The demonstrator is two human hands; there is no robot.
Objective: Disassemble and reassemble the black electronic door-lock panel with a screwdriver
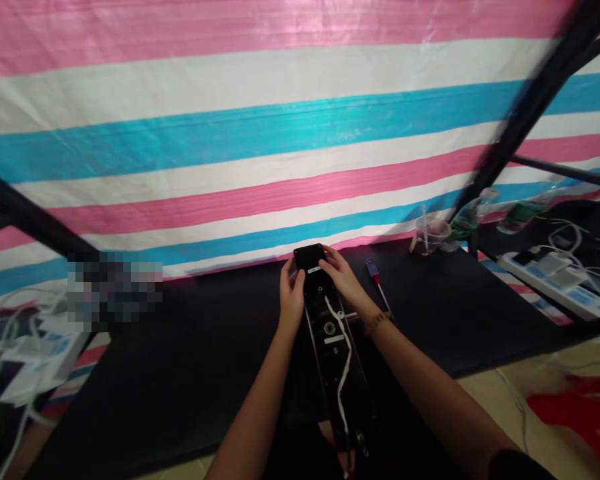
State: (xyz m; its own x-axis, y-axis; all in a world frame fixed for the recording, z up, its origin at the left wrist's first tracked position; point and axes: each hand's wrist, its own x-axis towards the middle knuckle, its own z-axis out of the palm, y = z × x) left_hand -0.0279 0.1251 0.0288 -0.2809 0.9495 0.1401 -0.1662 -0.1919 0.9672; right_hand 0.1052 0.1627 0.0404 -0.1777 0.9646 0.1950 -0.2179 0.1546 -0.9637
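A long black panel (338,367), which looks like the back of an electronic door lock, stretches from the table's far side toward my body. A white cable (349,360) runs down it, beside a round fitting (329,328) near its middle. My left hand (292,293) is closed round the left edge of its far end, thumb on the face. My right hand (341,275) grips the opposite edge, with its thumb near a small white label (314,270). Right of that hand lies a screwdriver (375,273) with a blue and red handle.
The black table (205,360) meets a striped sheet (280,160) at the back. A plastic cup with a straw (430,237) and bottles (470,217) stand back right. Power strips with cables (563,283) lie at the right, more cables (10,333) at the left.
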